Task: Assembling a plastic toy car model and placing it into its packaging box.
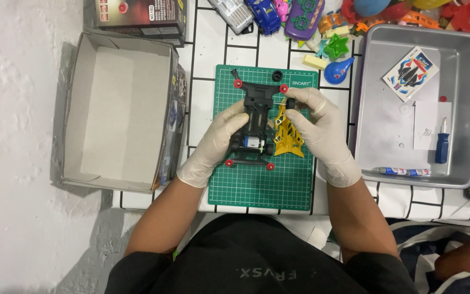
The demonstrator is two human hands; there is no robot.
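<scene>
A black toy car chassis (257,106) with red rollers at its corners lies on a green cutting mat (262,185). My left hand (216,141), in a white glove, grips the chassis on its left side. My right hand (319,128), also gloved, pinches a thin metal axle with a small black wheel at the chassis's front right corner. A yellow car body shell (288,139) lies on the mat just right of the chassis, partly under my right hand. One loose black wheel (277,75) sits at the mat's top edge.
An open cardboard box (118,111) stands to the left. On the right is a metal tray (365,109) holding a sticker sheet (410,73), a blue screwdriver (441,144) and two batteries (404,171). Colourful toys (322,22) crowd the back edge.
</scene>
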